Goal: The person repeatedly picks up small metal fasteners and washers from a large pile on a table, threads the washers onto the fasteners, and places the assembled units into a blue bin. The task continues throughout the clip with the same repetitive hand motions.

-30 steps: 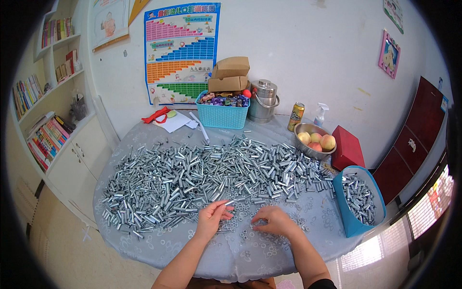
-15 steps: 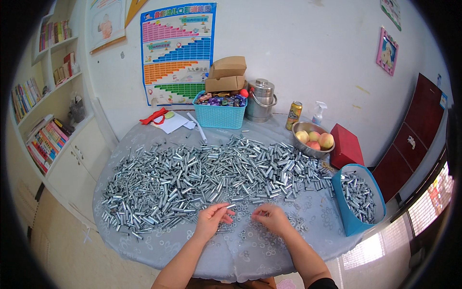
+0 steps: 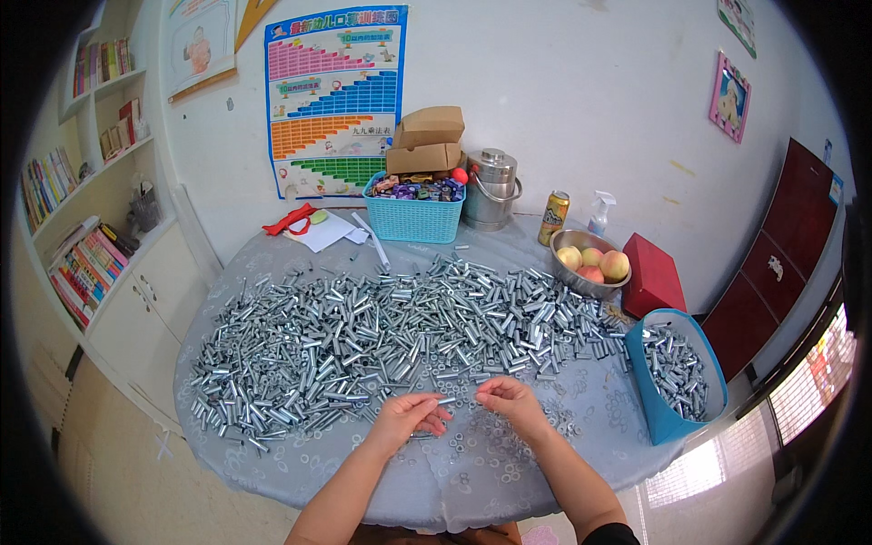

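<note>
My left hand point(image 3: 410, 421) pinches a short silvery metal tube point(image 3: 446, 401) between thumb and fingertips, its free end pointing right. Facing it, my right hand point(image 3: 514, 408) has thumb and forefinger pressed together near the tube's end. Whatever is in that pinch is too small to make out. Below and between the hands lie small metal rings point(image 3: 459, 442), loose on the grey tablecloth, with more of them under my right wrist. Beyond both hands spreads a wide heap of similar metal tubes point(image 3: 363, 318).
A blue bin point(image 3: 641, 381) holding more tubes stands at the right edge. Behind the heap are a steel bowl point(image 3: 595, 288) of peaches, a red box point(image 3: 650, 277), a drink can point(image 3: 554, 218), a spray bottle point(image 3: 600, 213), a metal pail point(image 3: 491, 191) and a turquoise basket point(image 3: 413, 221).
My right hand has moved slightly up and left, closer to the tube. My left hand has shifted a little downward, and the tube has come down and to the right with it.
</note>
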`<state>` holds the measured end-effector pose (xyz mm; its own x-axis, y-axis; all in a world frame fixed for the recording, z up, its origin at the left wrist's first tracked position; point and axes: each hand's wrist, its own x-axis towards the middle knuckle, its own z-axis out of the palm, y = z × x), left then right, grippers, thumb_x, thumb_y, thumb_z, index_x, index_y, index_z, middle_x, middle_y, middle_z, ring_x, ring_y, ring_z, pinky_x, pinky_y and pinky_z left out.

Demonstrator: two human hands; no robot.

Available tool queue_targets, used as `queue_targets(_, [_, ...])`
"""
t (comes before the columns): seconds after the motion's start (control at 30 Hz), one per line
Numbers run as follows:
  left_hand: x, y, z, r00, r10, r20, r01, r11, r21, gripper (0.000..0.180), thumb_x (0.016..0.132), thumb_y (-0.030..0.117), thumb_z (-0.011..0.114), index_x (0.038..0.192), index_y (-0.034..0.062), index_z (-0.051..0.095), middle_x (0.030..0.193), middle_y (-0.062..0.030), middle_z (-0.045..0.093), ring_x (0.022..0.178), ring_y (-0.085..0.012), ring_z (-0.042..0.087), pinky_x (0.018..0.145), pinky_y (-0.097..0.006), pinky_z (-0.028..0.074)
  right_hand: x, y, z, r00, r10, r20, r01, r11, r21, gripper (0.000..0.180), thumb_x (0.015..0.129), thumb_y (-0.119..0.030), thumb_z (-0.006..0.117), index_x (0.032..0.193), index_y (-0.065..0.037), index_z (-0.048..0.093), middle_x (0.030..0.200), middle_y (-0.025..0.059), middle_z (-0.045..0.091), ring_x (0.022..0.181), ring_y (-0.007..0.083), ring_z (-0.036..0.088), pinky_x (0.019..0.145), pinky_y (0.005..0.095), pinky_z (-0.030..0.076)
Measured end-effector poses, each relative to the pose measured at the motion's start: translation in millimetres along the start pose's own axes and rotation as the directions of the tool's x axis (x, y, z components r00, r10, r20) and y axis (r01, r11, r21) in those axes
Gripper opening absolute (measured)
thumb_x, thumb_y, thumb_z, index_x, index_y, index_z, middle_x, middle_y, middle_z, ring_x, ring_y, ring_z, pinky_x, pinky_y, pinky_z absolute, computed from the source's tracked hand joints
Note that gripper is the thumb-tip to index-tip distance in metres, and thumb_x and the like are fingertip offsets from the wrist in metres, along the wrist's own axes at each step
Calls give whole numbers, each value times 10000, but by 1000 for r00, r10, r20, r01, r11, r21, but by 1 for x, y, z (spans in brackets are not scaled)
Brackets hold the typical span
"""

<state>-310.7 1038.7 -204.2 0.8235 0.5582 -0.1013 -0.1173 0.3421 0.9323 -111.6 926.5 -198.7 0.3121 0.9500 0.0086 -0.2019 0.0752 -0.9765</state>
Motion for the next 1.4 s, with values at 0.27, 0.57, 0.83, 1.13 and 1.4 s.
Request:
queue_targets(0.27, [2,-7,0,998,-37,54,39,999,-37,273,953,98,455,1164,-56,534,960,-199,643,746,-200,653,686,-294,552,-3,-1,9,992,-129,-12,119,948,-294,152,810,-70,681,957,-38,662,928,31,648,837,95,588,747,226,466])
queue_targets(0.57, [2,-8,4,998,-34,45,37,997,-70,273,943,93,475,1173,-39,543,965,-182,645,765,-206,658,709,-291,553,-7,-2,23,945,-327,24,289,794,-535,146,785,-60,690,928,-28,685,904,62,655,766,115,590,708,242,480])
queue_targets(0.83, [2,-10,1,992,47,-119,-41,998,57,207,852,39,615,1045,-33,634,890,-97,661,777,-163,655,729,-262,540,-6,2,18,966,-256,-18,220,862,-456,136,790,-50,685,923,-22,683,889,41,657,780,103,585,722,236,471])
queue_targets(1.13, [2,-9,5,989,57,-134,-52,998,41,216,843,25,620,1048,-44,628,914,-148,670,778,-175,657,727,-270,547,-6,2,14,976,-214,-35,184,901,-393,143,799,-69,689,930,-17,665,901,34,663,829,124,605,753,246,476])
queue_targets(1.4, [2,-5,1,971,110,-211,-114,993,-8,200,857,9,595,1042,-61,622,919,-155,665,782,-179,657,723,-274,561,-5,-6,-8,851,-200,486,524,391,-757,147,694,-154,740,829,-109,701,851,60,654,794,259,601,735,348,470])
